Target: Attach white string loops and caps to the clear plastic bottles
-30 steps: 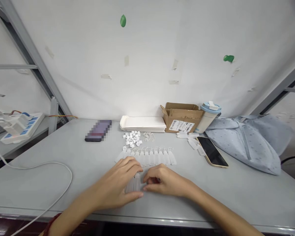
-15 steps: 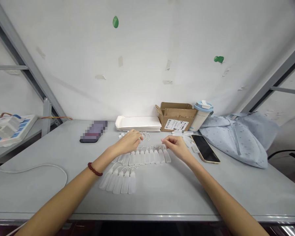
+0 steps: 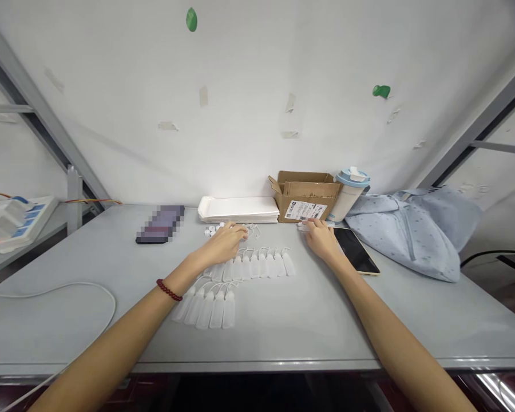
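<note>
Lying in two rows on the grey desk (image 3: 292, 329), translucent bottles with string loops (image 3: 254, 266) sit below the left hand (image 3: 225, 243). That hand is at the white caps (image 3: 209, 231), beside loose strings (image 3: 254, 230), fingers curled; one cannot tell whether they pinch anything. The right hand (image 3: 321, 240) is at loose bottles (image 3: 301, 227) before the cardboard box (image 3: 306, 197), its fingers' grip unclear, just beside a smartphone (image 3: 357, 252).

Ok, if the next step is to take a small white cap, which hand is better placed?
Probably the left hand: in this view it partly covers the white caps. The right hand is farther from them, near a translucent piece in front of the cardboard box.
</note>
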Motion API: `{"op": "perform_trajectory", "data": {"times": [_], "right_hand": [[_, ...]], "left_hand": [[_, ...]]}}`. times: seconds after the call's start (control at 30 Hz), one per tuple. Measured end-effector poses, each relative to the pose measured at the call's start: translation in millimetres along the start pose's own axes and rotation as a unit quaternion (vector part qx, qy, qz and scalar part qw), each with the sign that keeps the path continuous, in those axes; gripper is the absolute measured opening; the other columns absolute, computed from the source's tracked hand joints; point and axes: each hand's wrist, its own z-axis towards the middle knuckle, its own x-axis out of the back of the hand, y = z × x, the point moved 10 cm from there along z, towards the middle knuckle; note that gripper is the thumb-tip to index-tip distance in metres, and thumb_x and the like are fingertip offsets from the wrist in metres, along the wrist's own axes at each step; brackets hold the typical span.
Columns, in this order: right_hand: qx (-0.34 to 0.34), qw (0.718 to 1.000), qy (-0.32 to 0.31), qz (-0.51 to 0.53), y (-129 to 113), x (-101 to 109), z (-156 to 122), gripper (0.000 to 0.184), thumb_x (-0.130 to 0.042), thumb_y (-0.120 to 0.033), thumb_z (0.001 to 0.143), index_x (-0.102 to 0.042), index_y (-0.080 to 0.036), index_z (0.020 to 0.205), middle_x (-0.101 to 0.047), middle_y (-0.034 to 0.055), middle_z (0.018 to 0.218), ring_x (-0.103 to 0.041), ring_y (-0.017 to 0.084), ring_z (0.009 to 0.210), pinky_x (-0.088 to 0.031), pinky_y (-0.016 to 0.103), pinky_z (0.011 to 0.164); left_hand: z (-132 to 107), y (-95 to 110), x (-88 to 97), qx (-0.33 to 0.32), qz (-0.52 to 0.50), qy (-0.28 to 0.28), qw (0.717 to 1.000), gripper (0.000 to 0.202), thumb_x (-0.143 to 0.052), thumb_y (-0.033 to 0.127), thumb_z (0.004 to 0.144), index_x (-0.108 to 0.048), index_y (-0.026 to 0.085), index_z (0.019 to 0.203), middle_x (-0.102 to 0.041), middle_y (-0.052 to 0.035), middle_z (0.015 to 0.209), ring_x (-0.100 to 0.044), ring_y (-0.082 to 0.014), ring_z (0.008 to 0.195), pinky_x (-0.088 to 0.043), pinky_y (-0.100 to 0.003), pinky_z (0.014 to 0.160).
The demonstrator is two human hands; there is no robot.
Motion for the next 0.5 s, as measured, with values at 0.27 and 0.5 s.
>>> {"op": "perform_trajectory", "data": {"times": [0.27,0.5], "right_hand": [[0.0,0.999,-0.013,-0.034,1,-4,3,0.036,-0.038,-0.008,0.084,-0.061,-0.012,0.111,-0.058,0.0159,0.116,-0.046,0.029,0.106,-0.036,0.04,0.083],[0.012,0.999,-0.035,-0.04,-8,-6,1,0.042,-0.037,-0.002,0.08,-0.061,-0.015,0.112,-0.062,0.0121,0.114,-0.048,0.025,0.108,-0.034,0.034,0.082]], "left_hand": [[-2,-2,-2.3,0.008,-0.001,-0.005,1.0,0.039,-0.033,0.005,0.082,-0.059,0.014,0.11,-0.058,-0.0075,0.122,-0.045,-0.025,0.111,-0.04,-0.04,0.091],[-7,-4,0.5,0.009,0.015,0.014,1.0,0.039,-0.034,0.005,0.081,-0.061,0.016,0.107,-0.054,-0.0071,0.127,-0.044,-0.025,0.116,-0.04,-0.04,0.093]]}}
